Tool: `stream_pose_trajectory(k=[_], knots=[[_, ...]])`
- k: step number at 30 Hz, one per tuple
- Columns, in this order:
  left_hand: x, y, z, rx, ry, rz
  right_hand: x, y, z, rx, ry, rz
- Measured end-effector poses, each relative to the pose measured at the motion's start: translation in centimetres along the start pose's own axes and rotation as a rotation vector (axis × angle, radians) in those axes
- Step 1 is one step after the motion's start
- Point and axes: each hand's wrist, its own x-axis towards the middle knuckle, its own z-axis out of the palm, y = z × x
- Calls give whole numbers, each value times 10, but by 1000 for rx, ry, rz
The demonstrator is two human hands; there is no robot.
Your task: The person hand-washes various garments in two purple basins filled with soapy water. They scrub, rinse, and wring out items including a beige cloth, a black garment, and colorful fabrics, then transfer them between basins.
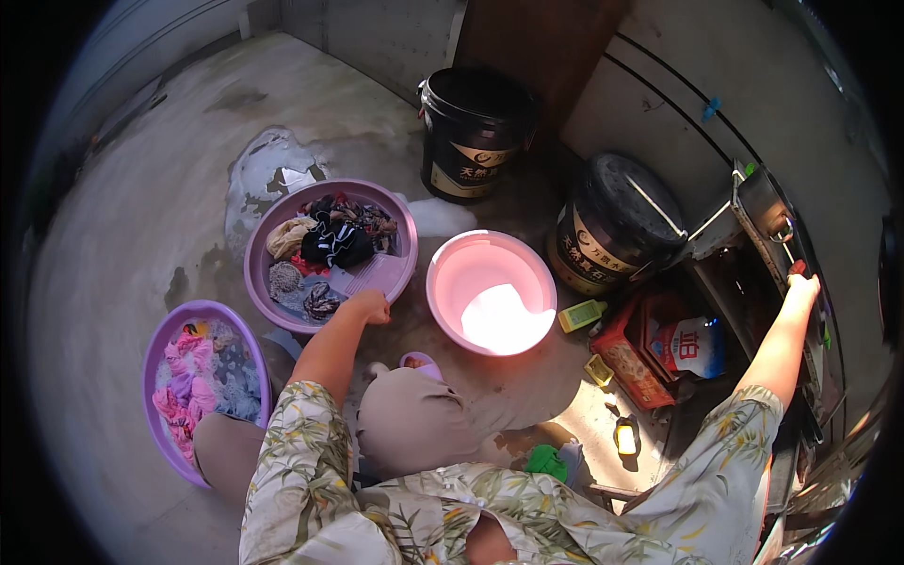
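My left hand [369, 308] is curled into a fist over the front rim of a mauve plastic basin [256, 277]; whether it touches the rim cannot be told. Wet dark and patterned clothes [337, 239] lie in that basin, beside a ribbed washboard surface [374, 274]. Far to the right, my right hand [803, 284] closes around a small red handle [797, 268] by a metal sink [766, 201]. What the handle belongs to is unclear. Between my arms sits a pink basin [439, 321], partly in bright sunlight, with no clothes in it.
A purple tub [150, 395] of soapy pink and blue clothes stands left. Two black buckets [459, 159] [590, 247] stand behind. At right are a yellow-green bottle [582, 316], a red crate [628, 367] with a detergent bag [688, 346], and a yellow bar [626, 438]. Suds [441, 215] wet the concrete.
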Motion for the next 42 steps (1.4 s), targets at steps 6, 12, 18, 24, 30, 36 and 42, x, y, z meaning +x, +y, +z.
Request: stream_pose_trajectory(k=[6,12,18,24,30,36,42], knots=[[2,-3,0,1,-90,-51,-52,4,-9,-75,61,-103],[11,9,7,13,-82,-17,-101,-11,11,81,-132,-467],[0,-8,13,-71,-26,-53,-210,56,64,-12,-293,-460],[0,-3,9,-165,79,-9,-304,162,97,-9,-713,-206],[-2,-13,10,-207,186,49,-393,321,80,-10,-676,138],[-3,8,-42,-817,304,6,-443,440,-5,-133,-792,408],[-3,12,-142,-1905,450,207,-520,507,-85,-284,-919,746]])
